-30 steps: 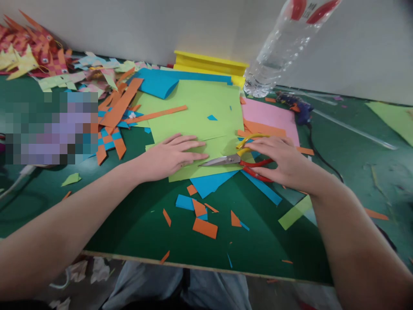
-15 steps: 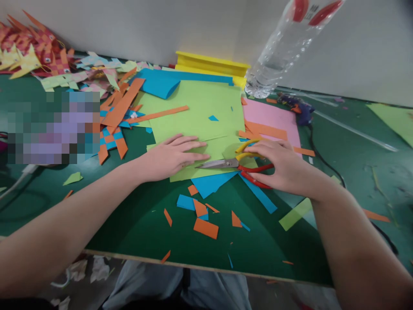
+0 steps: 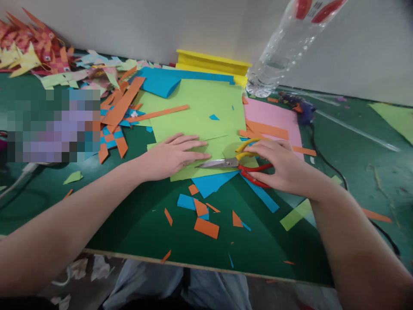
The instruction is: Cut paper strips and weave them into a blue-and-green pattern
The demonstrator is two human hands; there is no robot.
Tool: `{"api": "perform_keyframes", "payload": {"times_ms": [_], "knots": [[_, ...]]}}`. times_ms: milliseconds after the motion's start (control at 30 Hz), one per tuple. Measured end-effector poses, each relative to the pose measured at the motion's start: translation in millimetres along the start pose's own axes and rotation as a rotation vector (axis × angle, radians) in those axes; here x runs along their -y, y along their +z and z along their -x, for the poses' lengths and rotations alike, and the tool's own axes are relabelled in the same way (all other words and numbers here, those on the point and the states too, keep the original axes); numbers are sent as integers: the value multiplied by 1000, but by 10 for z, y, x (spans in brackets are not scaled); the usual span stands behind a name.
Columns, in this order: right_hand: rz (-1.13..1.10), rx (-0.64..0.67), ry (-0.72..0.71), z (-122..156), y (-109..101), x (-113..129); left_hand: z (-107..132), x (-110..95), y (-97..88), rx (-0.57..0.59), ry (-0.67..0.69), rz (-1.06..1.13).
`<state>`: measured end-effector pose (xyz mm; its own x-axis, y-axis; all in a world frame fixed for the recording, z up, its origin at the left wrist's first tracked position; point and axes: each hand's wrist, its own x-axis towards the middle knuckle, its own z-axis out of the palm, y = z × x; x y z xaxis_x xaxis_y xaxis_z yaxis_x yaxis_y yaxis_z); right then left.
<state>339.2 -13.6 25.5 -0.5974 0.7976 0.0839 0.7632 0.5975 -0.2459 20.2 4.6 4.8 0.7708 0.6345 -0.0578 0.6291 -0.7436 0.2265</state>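
My left hand (image 3: 176, 156) lies flat on a light green paper sheet (image 3: 196, 118), fingers stretched toward the right. In my right hand (image 3: 274, 163) is a pair of scissors (image 3: 230, 162) with one yellow and one red handle. Their blades lie nearly closed over the lower part of the green paper, tips pointing left, close to my left fingers. A blue paper piece (image 3: 213, 183) sticks out from under the green sheet. Just below, on the green tabletop (image 3: 135, 232), are several orange and blue scraps (image 3: 206, 227).
A clear water bottle (image 3: 280, 51) stands at the back by the wall. To the right are pink paper (image 3: 274, 113), a purple glue gun (image 3: 305, 113) with a black cable, and clear sticks. Woven orange and blue strips (image 3: 112, 133) and paper fish (image 3: 29, 56) are heaped at left.
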Motion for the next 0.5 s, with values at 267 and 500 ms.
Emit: {"api": "perform_keyframes", "payload": {"times_ms": [267, 500], "knots": [[26, 10, -43, -2, 36, 18, 10, 20, 30, -9, 4, 7], [16, -1, -31, -10, 29, 45, 11, 16, 37, -25, 20, -16]]}}
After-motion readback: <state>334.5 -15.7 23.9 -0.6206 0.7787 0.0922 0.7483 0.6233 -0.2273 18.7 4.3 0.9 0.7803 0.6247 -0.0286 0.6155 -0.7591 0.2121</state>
